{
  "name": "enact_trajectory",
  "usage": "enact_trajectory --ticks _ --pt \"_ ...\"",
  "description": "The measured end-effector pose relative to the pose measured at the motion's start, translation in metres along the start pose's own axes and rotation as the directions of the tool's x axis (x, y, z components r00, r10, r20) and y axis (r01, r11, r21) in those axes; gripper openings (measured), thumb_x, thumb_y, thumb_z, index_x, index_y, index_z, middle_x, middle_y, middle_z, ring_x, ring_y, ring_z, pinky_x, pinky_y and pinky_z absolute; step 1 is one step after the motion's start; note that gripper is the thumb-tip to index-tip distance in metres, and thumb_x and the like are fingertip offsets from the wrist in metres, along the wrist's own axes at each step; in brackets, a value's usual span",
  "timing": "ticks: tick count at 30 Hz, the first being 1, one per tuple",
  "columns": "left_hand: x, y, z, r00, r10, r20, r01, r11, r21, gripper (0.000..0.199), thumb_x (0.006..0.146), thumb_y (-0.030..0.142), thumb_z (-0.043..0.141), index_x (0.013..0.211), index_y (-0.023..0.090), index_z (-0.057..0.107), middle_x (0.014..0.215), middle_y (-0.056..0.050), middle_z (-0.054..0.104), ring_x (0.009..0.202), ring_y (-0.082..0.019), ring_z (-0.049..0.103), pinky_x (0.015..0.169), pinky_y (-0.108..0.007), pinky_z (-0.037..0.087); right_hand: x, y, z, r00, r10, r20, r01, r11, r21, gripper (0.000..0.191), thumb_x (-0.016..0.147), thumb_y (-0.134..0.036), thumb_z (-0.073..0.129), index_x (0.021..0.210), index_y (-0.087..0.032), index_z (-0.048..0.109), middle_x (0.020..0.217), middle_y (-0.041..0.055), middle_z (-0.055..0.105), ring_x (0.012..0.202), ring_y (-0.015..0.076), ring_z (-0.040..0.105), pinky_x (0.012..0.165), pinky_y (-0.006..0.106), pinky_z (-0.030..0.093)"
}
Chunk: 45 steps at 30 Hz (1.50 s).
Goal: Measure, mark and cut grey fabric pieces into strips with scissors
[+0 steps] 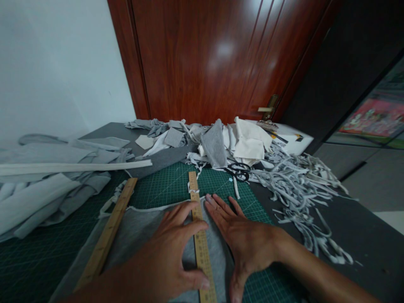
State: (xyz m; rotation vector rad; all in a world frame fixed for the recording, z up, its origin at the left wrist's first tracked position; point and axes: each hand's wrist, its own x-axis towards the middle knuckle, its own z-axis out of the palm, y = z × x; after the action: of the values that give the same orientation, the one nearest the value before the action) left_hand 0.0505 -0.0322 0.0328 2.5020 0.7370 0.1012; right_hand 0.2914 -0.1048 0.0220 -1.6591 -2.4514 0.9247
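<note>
Left hand [167, 248] spread wide over wooden ruler [201, 246]. Right hand [244, 233] flat, fingers extended, on grey cloth [139, 223] beside it; cloth lies on green mat [167, 183].

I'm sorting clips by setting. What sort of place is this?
Probably a small fabric-cutting workspace, though I can't tell whether home or shop: a green gridded mat, black scissors and a heap of grey fabric strips.

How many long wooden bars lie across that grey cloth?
2: a marked ruler under the fingers of the left hand, and another wooden bar to its left. No third one shows.
</note>
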Motion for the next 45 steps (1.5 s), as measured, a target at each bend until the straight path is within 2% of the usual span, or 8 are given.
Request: enact_trajectory --ticks 4,10,13,21,29,41,43,45 --pt "0.002 -0.002 0.002 1.000 -0.003 -0.008 0.003 1.000 0.003 0.098 0.061 0.047 0.099 0.150 0.027 0.064 0.176 -0.008 0.034 0.162 -0.040 0.028 0.134 -0.057 0.027 0.001 0.001 0.000 1.000 0.000 0.013 -0.001 1.000 0.009 0.177 0.051 -0.080 0.095 0.169 -0.018 -0.021 0.179 0.0189 -0.020 0.164 0.0468 -0.019 0.127 0.065 -0.022" --pt "0.005 -0.016 0.012 0.998 0.011 -0.059 -0.009 1.000 0.023 0.135 0.056 0.060 0.099 0.168 0.020 0.037 0.176 -0.014 0.033 0.160 -0.039 0.032 0.134 -0.056 0.026 0.003 0.004 0.000 1.000 0.004 0.025 -0.004 1.000 0.005 0.180 0.050 -0.080 0.096 0.168 -0.019 -0.025 0.179 0.0174 -0.024 0.163 0.0472 -0.024 0.127 0.063 -0.024" --pt "0.005 -0.020 0.015 0.995 0.043 -0.091 -0.038 0.998 0.056 0.134 0.054 0.065 0.099 0.167 0.023 0.039 0.177 -0.012 0.033 0.160 -0.039 0.033 0.133 -0.055 0.029 0.004 0.006 0.000 1.000 -0.007 0.027 0.006 1.000 0.009 0.179 0.050 -0.080 0.096 0.167 -0.019 -0.025 0.178 0.0168 -0.024 0.162 0.0478 -0.024 0.127 0.064 -0.023" --pt "0.005 -0.011 0.010 0.998 -0.007 -0.061 0.014 0.994 0.108 0.135 0.056 0.065 0.097 0.168 0.021 0.038 0.178 -0.012 0.029 0.162 -0.039 0.030 0.134 -0.056 0.027 0.002 0.005 0.002 1.000 -0.014 0.010 0.014 1.000 -0.004 0.177 0.052 -0.080 0.095 0.167 -0.019 -0.026 0.177 0.0171 -0.026 0.161 0.0481 -0.025 0.127 0.066 -0.021" --pt "0.005 -0.015 0.013 0.996 0.024 -0.091 -0.015 0.995 0.099 0.134 0.053 0.065 0.098 0.167 0.023 0.040 0.177 -0.012 0.033 0.160 -0.040 0.033 0.132 -0.057 0.029 0.001 -0.001 0.001 1.000 -0.002 0.023 0.001 1.000 0.012 0.174 0.056 -0.082 0.093 0.165 -0.019 -0.027 0.176 0.0157 -0.028 0.162 0.0436 -0.028 0.125 0.064 -0.026" --pt "0.005 -0.016 0.014 0.994 0.040 -0.102 -0.029 0.993 0.113 0.132 0.056 0.069 0.094 0.167 0.022 0.041 0.176 -0.011 0.034 0.160 -0.040 0.033 0.133 -0.056 0.029 0.002 -0.006 0.002 1.000 0.020 -0.002 -0.020 1.000 -0.006 0.184 0.045 -0.075 0.100 0.168 -0.015 -0.022 0.176 0.0216 -0.022 0.162 0.0493 -0.022 0.125 0.069 -0.022" --pt "0.005 -0.017 0.016 0.993 0.046 -0.112 -0.032 0.992 0.123 0.132 0.055 0.068 0.094 0.167 0.023 0.040 0.176 -0.010 0.035 0.160 -0.039 0.034 0.133 -0.055 0.030 -0.002 -0.008 -0.005 1.000 0.006 0.007 -0.006 1.000 -0.002 0.182 0.045 -0.074 0.101 0.170 -0.013 -0.016 0.176 0.0229 -0.018 0.163 0.0493 -0.017 0.127 0.069 -0.017" --pt "0.005 -0.019 0.018 0.990 0.054 -0.130 -0.037 0.990 0.133 0.131 0.055 0.067 0.094 0.166 0.024 0.041 0.176 -0.010 0.035 0.159 -0.039 0.035 0.132 -0.055 0.031 -0.009 -0.006 -0.019 1.000 -0.016 -0.016 0.016 1.000 0.021 0.165 0.057 -0.073 0.098 0.173 -0.011 -0.002 0.179 0.0236 -0.005 0.166 0.0473 -0.003 0.133 0.067 -0.002"
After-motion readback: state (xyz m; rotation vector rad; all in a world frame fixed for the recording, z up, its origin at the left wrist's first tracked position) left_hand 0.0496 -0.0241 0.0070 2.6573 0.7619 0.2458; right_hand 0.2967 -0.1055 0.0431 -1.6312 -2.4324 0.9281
